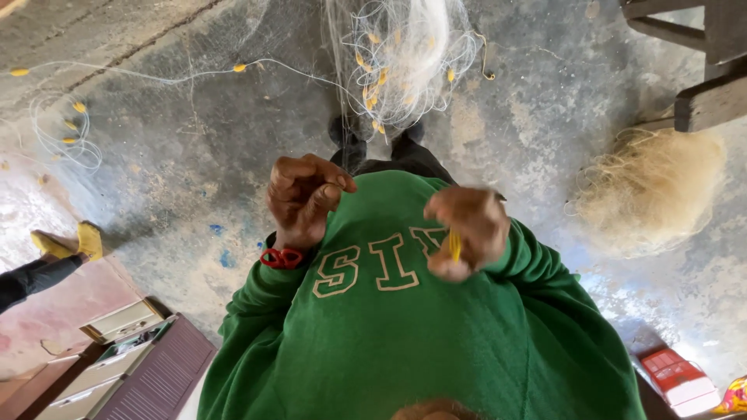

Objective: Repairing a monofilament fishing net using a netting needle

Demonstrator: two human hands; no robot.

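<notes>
I look straight down my green sweatshirt [405, 334] at both hands. My left hand [305, 198] is curled in front of my chest, fingertips pinched together on a thin white line that is barely visible; a red band sits on its wrist. My right hand [467, 231] is blurred and closed around a small yellow float [454, 246]. A bundle of white fishing net [405, 54] with several yellow floats hangs just beyond my feet, above both hands in the picture.
The concrete floor [194, 171] is stained. A line with yellow floats [70, 124] trails to the left. A pale fibre heap [654, 190] lies right, under a wooden bench [712, 101]. Another person's yellow-shod feet [70, 243] show left; a red box [677, 377] lies lower right.
</notes>
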